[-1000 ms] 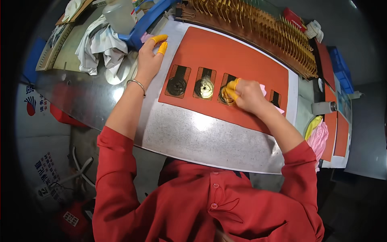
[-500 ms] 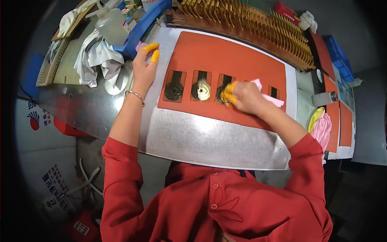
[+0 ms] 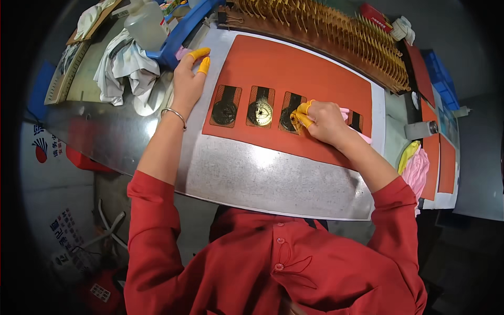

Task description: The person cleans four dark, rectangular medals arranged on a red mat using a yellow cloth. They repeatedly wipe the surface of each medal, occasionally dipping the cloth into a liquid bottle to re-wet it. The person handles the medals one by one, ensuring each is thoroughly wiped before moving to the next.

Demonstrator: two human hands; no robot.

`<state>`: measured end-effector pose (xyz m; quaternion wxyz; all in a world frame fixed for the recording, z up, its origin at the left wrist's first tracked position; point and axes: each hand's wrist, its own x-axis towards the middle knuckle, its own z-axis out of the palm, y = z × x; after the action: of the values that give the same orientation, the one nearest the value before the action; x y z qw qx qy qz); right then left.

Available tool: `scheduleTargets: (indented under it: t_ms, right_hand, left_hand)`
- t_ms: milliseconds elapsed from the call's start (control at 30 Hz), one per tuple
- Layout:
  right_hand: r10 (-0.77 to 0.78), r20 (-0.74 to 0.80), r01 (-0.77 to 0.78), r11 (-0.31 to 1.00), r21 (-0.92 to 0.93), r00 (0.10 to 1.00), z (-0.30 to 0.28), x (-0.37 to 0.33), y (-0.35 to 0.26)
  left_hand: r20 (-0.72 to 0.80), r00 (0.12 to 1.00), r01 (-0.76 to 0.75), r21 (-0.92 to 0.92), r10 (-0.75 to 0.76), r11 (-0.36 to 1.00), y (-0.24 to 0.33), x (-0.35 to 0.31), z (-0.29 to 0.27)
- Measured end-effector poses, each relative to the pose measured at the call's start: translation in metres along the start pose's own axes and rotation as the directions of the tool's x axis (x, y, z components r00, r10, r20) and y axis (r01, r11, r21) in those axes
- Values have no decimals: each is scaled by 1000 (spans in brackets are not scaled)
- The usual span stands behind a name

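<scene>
The left hand (image 3: 188, 80) extends forward, fingers (image 3: 199, 53) parted, while the right hand (image 3: 324, 122) curls its fingers downward.

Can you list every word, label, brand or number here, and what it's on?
I don't copy printed wording, but it stands here:
Pale panel, left: dark characters, red emblem.
Red box, upper right: lettering too small.
White label, lower left: too blurred.
Gold-dial card: markings too small to read.

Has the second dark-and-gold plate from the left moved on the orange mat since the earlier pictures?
No: the second plate keeps the same place against the orange mat; only the camera view shifts.
</scene>
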<state>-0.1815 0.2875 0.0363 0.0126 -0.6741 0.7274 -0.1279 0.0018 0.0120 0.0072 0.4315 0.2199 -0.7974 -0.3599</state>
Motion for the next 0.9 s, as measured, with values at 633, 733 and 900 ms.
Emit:
scheduleTargets:
  t_ms: [633,733,900]
  right_hand:
    - [116,-40,-115,993,18,992,0,11,20]
    - [58,-61,-55,997,52,996,1,8,16]
    - [68,-43,-62,989,135,997,-5,12,3]
  left_hand:
    - [15,999,33,-16,-33,999,-8,0,1]
    - [25,999,35,-18,-35,999,-3,1,-1]
    - [8,999,48,-46,-48,998,-10,-1,-2]
